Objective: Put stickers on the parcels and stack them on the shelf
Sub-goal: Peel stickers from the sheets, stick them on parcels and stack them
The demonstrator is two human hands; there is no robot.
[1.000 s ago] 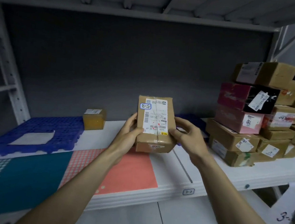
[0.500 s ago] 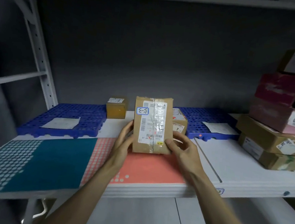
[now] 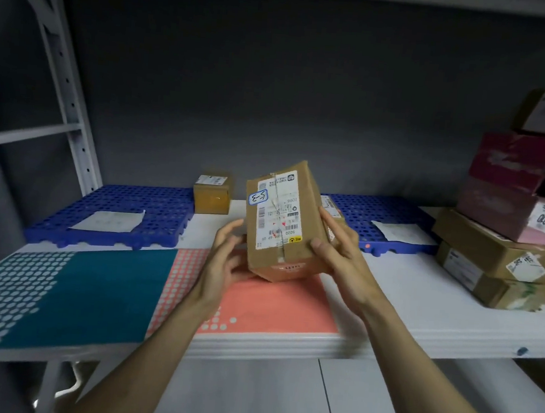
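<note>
A brown cardboard parcel (image 3: 283, 220) with a white shipping label and a small blue-edged sticker (image 3: 258, 197) marked by hand is held tilted over the white shelf (image 3: 414, 299). My right hand (image 3: 339, 247) grips its right side with thumb on the front. My left hand (image 3: 224, 258) touches its lower left edge with relaxed fingers. Behind the parcel a second small box (image 3: 334, 216) is mostly hidden.
A small brown box (image 3: 213, 192) stands at the back between two blue perforated mats (image 3: 118, 207) (image 3: 381, 218), each carrying a paper sheet. Stacked parcels (image 3: 507, 225) fill the right end. A teal and coral mat (image 3: 102, 284) covers the shelf's front left.
The parcel has tipped from upright to leaning right, its bottom lifted toward me. My left hand has slipped lower, under its left corner. The view has closed in on the shelf.
</note>
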